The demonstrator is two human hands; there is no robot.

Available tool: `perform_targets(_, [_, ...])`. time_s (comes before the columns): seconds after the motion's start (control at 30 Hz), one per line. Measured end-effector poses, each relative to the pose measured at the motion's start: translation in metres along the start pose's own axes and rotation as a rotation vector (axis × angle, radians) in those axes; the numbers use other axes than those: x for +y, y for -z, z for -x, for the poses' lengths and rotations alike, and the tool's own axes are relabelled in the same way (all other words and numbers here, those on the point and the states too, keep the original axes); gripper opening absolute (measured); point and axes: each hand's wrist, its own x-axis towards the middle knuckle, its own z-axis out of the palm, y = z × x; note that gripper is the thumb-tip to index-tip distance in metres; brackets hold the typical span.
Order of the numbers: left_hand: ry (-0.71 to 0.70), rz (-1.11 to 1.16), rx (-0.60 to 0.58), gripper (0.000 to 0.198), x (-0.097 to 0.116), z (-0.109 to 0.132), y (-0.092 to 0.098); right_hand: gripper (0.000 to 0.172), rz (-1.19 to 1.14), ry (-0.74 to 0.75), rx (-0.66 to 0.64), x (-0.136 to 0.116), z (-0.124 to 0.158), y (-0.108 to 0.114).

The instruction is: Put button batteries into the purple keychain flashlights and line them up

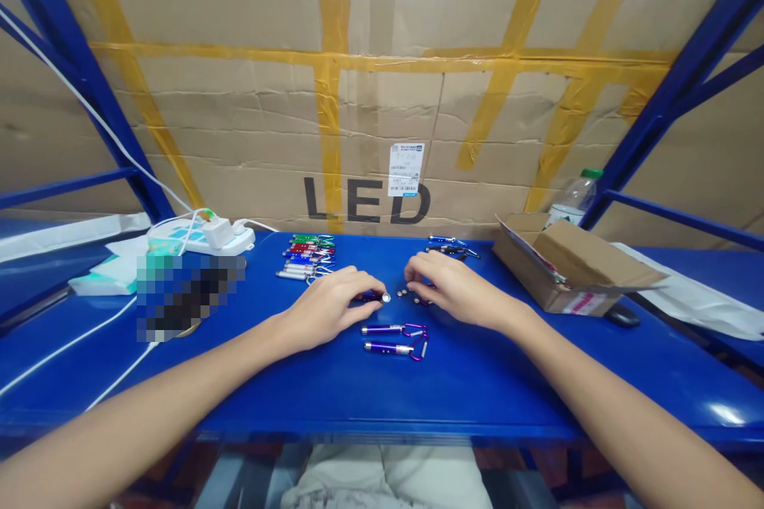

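Note:
My left hand (334, 304) rests on the blue table (418, 390), fingers closed round a small dark keychain flashlight (376, 297) whose silver end pokes out to the right. My right hand (445, 286) lies just right of it, fingers curled over some tiny silver parts (407, 293); what it grips is hidden. Two purple keychain flashlights (394, 339) with carabiner clips lie side by side just in front of both hands. A row of several coloured flashlights (307, 254) sits behind my left hand. A few more flashlights (450, 246) lie behind my right hand.
An open cardboard box (561, 274) stands at the right, a plastic bottle (573, 199) behind it. A white power strip (206, 237) with cables sits at the back left. A taped cardboard wall (382, 95) marked LED closes the back, between blue rack posts.

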Motion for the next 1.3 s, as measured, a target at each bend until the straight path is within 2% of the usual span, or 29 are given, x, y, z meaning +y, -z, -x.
perform_targets(0.13, [0.004, -0.001, -0.002, 0.019, 0.001, 0.0, 0.0, 0.006, 0.067, -0.056, -0.145, 0.01, 0.001, -0.001])
perform_targets(0.3, [0.011, -0.03, -0.009, 0.019, 0.003, 0.0, 0.0, 0.005, 0.018, -0.031, -0.228, 0.008, 0.001, -0.005])
perform_targets(0.4, [0.015, -0.033, -0.005, 0.019, 0.003, 0.0, 0.0, 0.013, 0.026, -0.014, -0.237, 0.006, 0.001, -0.006])
perform_targets(0.57, [0.014, -0.033, 0.003, 0.021, 0.001, 0.0, 0.0, 0.005, 0.031, -0.068, -0.257, 0.005, 0.002, -0.002])
perform_targets(1.07, [0.025, -0.025, -0.001, 0.021, 0.0, 0.0, -0.002, 0.021, -0.012, -0.014, -0.244, 0.001, 0.001, -0.01])
perform_targets(1.2, [0.024, -0.04, 0.0, 0.021, 0.0, 0.0, -0.001, 0.006, -0.053, -0.06, -0.291, 0.002, 0.001, -0.007])
perform_targets(1.3, [0.028, -0.039, -0.012, 0.02, 0.001, 0.0, -0.001, 0.01, -0.076, -0.068, -0.319, 0.001, 0.0, -0.004])
